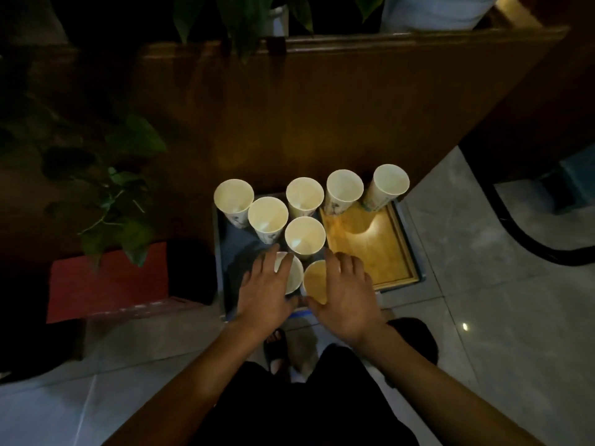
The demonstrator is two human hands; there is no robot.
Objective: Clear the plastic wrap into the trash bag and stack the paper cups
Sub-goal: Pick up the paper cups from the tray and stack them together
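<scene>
Several white paper cups stand upright and open on a low dark stand (pixel 230 252), among them one at the far left (pixel 234 196), one in the middle (pixel 305 235) and one at the far right (pixel 391 181). My left hand (pixel 267 292) lies over the near-left cup (pixel 291 278) with fingers spread on its rim. My right hand (pixel 346 292) rests against the near-right cup (pixel 317 280), fingers apart along its right side. Neither cup is lifted. No plastic wrap or trash bag shows.
A wooden tray (pixel 380 252) lies on the right half of the stand. A brown wooden panel (pixel 306 107) rises behind. Leafy plants (pixel 119 201) hang at the left above a red box (pixel 109 281). Grey floor tiles and a dark chair base (pixel 521 233) lie to the right.
</scene>
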